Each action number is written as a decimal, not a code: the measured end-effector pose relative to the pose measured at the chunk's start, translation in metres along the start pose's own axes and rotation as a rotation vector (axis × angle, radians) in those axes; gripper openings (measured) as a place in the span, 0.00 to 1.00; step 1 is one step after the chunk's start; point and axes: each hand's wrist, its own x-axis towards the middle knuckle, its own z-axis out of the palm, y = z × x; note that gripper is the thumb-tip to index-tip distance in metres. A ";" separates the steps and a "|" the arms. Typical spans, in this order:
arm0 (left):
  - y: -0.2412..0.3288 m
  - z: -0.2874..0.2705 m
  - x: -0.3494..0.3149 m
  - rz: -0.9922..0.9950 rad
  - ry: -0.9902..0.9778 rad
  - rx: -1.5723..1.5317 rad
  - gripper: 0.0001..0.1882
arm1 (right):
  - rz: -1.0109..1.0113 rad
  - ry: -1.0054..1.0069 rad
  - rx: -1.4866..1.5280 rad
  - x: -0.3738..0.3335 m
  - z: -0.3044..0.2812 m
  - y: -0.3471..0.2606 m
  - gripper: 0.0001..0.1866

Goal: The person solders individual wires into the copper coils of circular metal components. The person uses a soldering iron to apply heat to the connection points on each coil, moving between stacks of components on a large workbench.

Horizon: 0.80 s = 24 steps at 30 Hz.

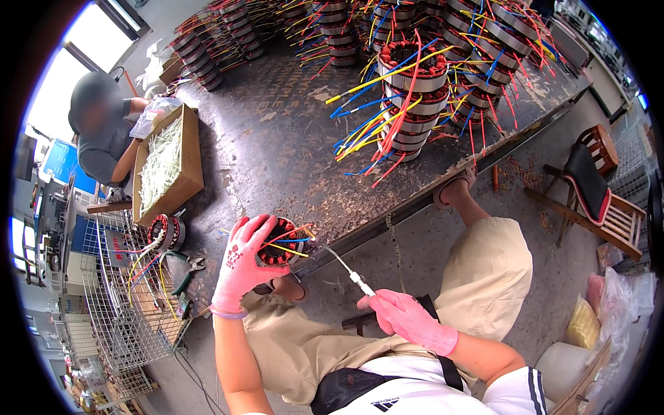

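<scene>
My left hand (243,266), in a pink glove, wraps its fingers and thumb round the side of a motor stator (275,257) at the near edge of the table. The stator has red windings, and red, yellow and blue lead wires (292,242) stick out to the right. In my right hand (408,318), also gloved in pink, is a slim white-handled tool (361,283). Its thin curved tip (333,252) points up and left toward the wires, and I cannot tell whether it touches them. The stator's lower side is partly behind my left hand.
Several stacked stators (415,104) stand along the back of the worn table (277,152). At left are a box of white strips (164,162), another stator (166,232), pliers (187,272) and a wire rack (117,297). A co-worker (104,131) sits behind the box. A chair (588,187) stands right.
</scene>
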 end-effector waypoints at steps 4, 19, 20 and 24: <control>0.000 0.000 0.000 0.001 -0.002 -0.003 0.51 | 0.006 0.010 0.024 0.001 -0.001 0.003 0.17; -0.003 -0.002 -0.001 0.041 -0.022 -0.050 0.47 | 0.027 0.005 0.075 0.000 -0.002 0.007 0.17; -0.001 -0.002 0.000 0.038 -0.021 -0.062 0.47 | 0.028 0.011 0.034 -0.001 -0.003 0.003 0.17; 0.007 0.002 0.007 0.011 -0.009 -0.043 0.48 | 0.063 0.019 0.087 -0.002 -0.010 0.000 0.17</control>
